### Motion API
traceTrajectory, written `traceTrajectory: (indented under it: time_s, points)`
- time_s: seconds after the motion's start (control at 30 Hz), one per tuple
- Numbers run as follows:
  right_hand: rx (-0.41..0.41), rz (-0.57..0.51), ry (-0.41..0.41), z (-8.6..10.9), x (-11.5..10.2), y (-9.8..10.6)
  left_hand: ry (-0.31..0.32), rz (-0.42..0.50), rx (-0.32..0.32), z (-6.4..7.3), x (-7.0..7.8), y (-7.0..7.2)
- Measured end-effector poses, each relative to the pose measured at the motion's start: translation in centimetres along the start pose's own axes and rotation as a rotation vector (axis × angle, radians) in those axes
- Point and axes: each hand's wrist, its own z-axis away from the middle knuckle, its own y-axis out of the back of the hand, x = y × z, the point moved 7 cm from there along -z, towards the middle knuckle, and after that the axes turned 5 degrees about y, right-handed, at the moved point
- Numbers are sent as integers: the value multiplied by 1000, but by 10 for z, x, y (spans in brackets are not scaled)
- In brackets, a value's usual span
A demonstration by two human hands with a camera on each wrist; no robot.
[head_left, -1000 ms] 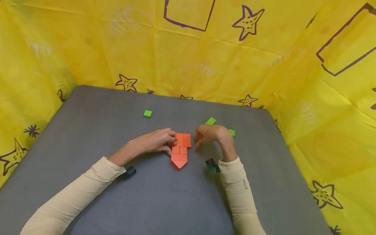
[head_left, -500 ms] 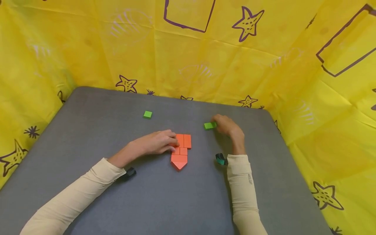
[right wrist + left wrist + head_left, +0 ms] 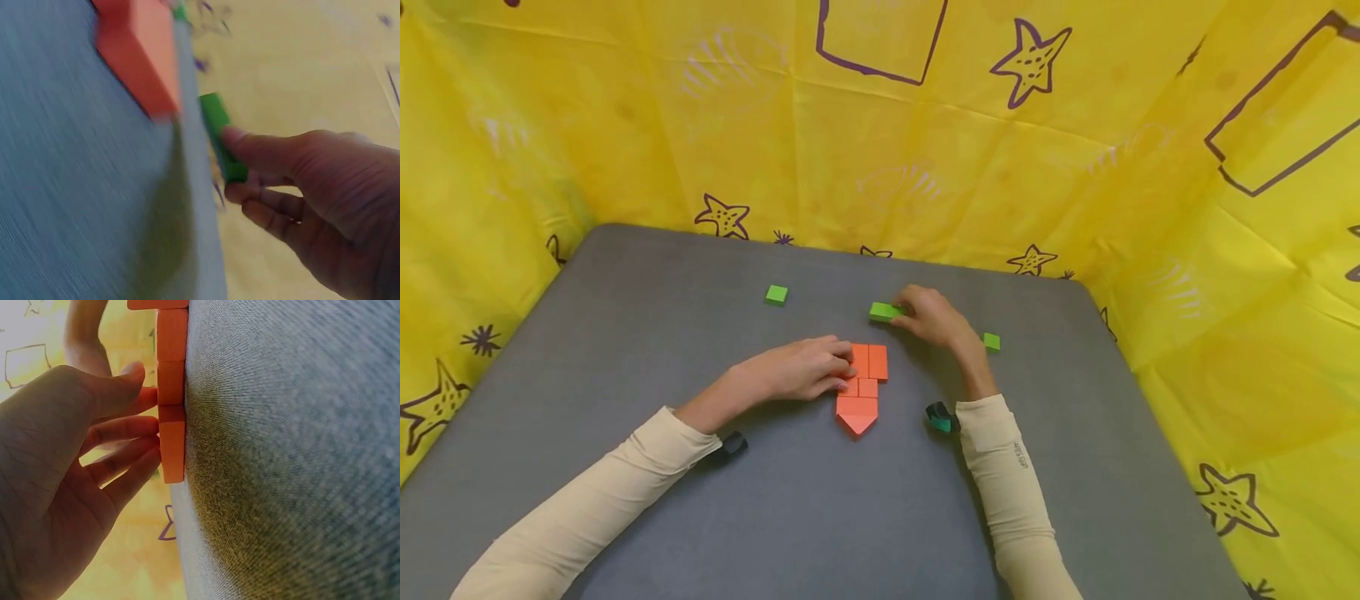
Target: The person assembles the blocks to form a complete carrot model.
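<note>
Several orange wooden blocks point(image 3: 877, 362) lie fitted together mid-table, with a pointed end block point(image 3: 856, 421) towards the person. The left hand point(image 3: 797, 367) rests its fingertips on the group's left part; in the left wrist view those fingers point(image 3: 125, 428) reach the tops of the blocks, extended and slightly bent. Just beyond the orange group, the right hand point(image 3: 932, 321) pinches a green oblong block point(image 3: 883, 312) by its right end. Thumb and fingers grip that green block point(image 3: 214, 115) in the right wrist view, where it appears raised off the table.
A small green block point(image 3: 777, 295) lies at the back left, and another small green block point(image 3: 992, 342) lies right of the right forearm. The grey table point(image 3: 850, 525) ends at a yellow cloth point(image 3: 940, 192) hung behind and at both sides.
The right hand went out to the green oblong block at the back right, took hold of it and carried it left. The left hand's fingers shifted slightly on the orange blocks.
</note>
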Motion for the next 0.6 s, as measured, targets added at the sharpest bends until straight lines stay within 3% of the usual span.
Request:
traceTrajectory:
  time_s: [0.2, 0.6]
  points:
    - [-95, -64, 66, -15, -29, -26, 21, 18, -29, 0, -2, -2]
    - [-186, -46, 148, -16, -42, -36, 24, 31, -28, 1, -3, -1]
